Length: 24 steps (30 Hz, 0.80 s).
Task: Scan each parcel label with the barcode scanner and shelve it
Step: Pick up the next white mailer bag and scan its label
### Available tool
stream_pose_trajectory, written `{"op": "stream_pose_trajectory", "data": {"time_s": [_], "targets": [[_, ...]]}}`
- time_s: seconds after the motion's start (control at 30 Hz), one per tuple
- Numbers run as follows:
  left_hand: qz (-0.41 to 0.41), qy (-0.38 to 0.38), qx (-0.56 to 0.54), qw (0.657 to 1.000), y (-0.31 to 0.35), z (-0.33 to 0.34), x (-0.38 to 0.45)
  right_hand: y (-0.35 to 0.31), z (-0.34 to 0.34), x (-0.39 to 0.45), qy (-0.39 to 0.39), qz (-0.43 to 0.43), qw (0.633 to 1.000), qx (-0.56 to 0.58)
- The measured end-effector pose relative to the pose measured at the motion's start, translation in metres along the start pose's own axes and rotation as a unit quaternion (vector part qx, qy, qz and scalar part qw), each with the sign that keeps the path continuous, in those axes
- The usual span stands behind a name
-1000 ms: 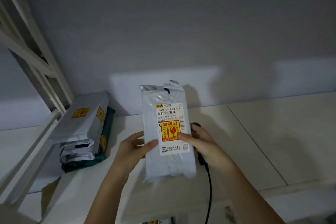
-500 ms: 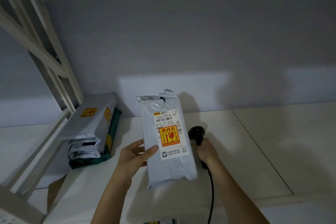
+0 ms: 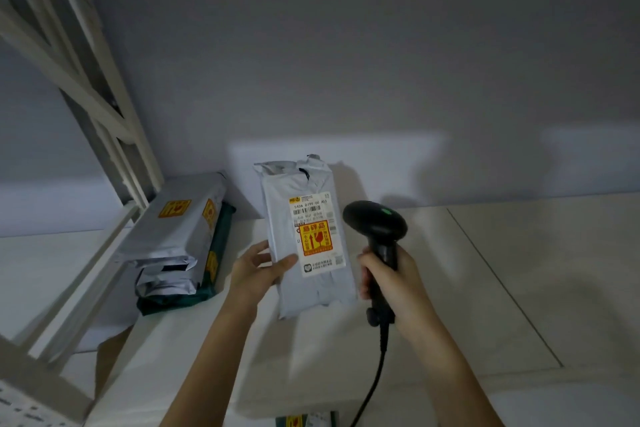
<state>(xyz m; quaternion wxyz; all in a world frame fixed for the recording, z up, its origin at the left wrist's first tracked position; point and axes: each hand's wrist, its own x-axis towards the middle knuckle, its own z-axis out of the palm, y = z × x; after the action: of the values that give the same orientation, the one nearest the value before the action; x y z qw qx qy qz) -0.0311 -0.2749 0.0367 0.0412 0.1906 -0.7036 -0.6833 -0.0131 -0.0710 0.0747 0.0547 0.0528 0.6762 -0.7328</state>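
- The left hand (image 3: 258, 270) pinches the left edge of a grey parcel (image 3: 304, 239), thumb laid across the front face and fingers curled behind it, holding the bag upright above the shelf board.
- The right hand (image 3: 391, 282) wraps its fingers round the handle of a black barcode scanner (image 3: 375, 225), raised just beside the parcel's right edge; the scanner's head points left toward the label and a small green light shows on its top.
- The parcel's white shipping label (image 3: 317, 232) faces the camera, barcode near its top, with an orange-and-yellow fragile sticker (image 3: 314, 237) stuck over its middle.
- A black cable (image 3: 375, 378) drops from the base of the scanner's handle toward the lower edge of the view.
- Both bare forearms reach up from the bottom of the view over a pale shelf board (image 3: 485, 288), which meets a grey back wall (image 3: 346, 62).
- To the left, a stack of grey parcels (image 3: 173, 246) with yellow stickers lies on the board, a dark green package (image 3: 221, 236) against its right side, next to the white shelf frame (image 3: 104, 107).
- Another stickered parcel (image 3: 304, 420) peeks in at the bottom edge, mostly cut off.
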Motion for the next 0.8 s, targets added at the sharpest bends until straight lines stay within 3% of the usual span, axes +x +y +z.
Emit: {"op": "stream_pose_trajectory", "data": {"time_s": [0.17, 0.33, 0.8], "targets": [[0.006, -0.026, -0.026, 0.999, 0.008, 0.016, 0.003, 0.001, 0.013, -0.018, -0.034, -0.039, 0.998, -0.038], [0.004, -0.042, -0.037, 0.998, 0.011, 0.03, -0.002, 0.007, 0.015, -0.029, 0.006, -0.08, 0.994, -0.08], [0.004, -0.045, -0.011, 0.999, 0.004, 0.033, -0.004, 0.007, 0.013, -0.032, 0.01, -0.087, 0.99, -0.107]]}}
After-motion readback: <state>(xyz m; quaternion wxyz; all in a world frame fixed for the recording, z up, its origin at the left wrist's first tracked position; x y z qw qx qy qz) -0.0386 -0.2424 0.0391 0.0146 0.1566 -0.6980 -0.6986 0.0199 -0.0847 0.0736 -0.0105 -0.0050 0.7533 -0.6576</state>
